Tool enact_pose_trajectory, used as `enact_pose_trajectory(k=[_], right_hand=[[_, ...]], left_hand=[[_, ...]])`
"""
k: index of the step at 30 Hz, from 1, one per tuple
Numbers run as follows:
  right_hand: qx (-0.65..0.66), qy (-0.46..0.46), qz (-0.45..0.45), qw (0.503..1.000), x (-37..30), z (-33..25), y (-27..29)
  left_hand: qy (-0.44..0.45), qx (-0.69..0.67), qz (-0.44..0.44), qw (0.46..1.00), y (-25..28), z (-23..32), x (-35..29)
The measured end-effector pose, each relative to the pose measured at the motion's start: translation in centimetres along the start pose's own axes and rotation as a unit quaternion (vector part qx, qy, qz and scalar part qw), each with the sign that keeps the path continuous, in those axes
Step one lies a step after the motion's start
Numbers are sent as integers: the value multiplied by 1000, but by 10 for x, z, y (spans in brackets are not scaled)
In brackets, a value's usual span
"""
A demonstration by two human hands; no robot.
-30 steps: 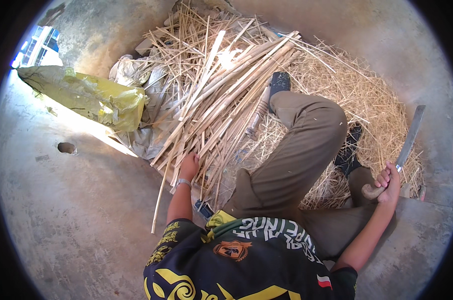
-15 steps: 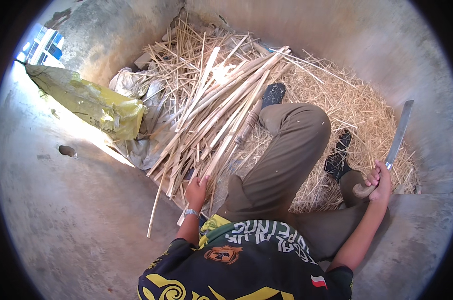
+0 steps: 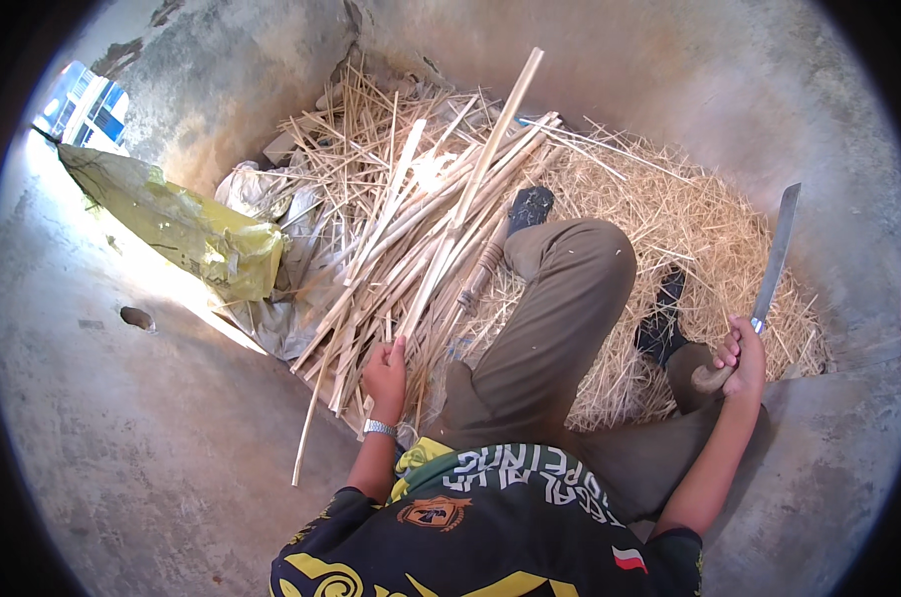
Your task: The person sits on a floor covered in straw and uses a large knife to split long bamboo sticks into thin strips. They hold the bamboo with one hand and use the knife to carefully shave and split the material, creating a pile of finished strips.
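Note:
My left hand (image 3: 385, 378) is closed around the near end of a long, pale bamboo strip (image 3: 488, 159). The strip slants up and to the right, its far tip raised in front of the wall. Beneath it lies a heap of split bamboo strips (image 3: 366, 284), most of them pointing the same way. On the right, my right hand (image 3: 743, 360) grips the curved wooden handle of a machete (image 3: 777, 257). Its blade stands upright, well apart from the strip.
Thin shavings (image 3: 709, 229) cover the floor around my bent leg (image 3: 570, 308). A jointed round stick (image 3: 484, 267) lies between leg and heap. At left a yellow sack (image 3: 197, 231) hangs near a hole (image 3: 137, 318) in the concrete wall (image 3: 669, 70), which curves around me.
My left hand has taken hold of one strip and raised its far end above the heap. The machete stays in my right hand, shifted slightly left in view.

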State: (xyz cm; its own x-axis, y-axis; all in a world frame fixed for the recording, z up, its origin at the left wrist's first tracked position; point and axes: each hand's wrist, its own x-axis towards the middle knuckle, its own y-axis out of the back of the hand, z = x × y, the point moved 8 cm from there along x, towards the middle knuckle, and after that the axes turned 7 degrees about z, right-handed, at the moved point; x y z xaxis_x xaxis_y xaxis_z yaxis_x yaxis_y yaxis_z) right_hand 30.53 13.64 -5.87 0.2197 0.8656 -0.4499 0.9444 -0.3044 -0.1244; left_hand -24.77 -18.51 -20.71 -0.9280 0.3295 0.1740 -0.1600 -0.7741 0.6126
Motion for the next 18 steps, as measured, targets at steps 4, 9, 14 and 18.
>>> enact_pose_trajectory(k=[4,9,14,18], right_hand=[[-2,12,1,1000,-4,-1,-1],[-18,61,21,998,-6,-6,0],[-45,189,1,981,-20,-19,-26],[-16,226,-40,973,-41,-25,-49]], left_hand=[[-72,20,22,997,7,63,14],[-177,-10,24,984,26,166,13],[-174,-90,-88,977,26,221,1],[-253,-90,-147,952,27,271,-28]])
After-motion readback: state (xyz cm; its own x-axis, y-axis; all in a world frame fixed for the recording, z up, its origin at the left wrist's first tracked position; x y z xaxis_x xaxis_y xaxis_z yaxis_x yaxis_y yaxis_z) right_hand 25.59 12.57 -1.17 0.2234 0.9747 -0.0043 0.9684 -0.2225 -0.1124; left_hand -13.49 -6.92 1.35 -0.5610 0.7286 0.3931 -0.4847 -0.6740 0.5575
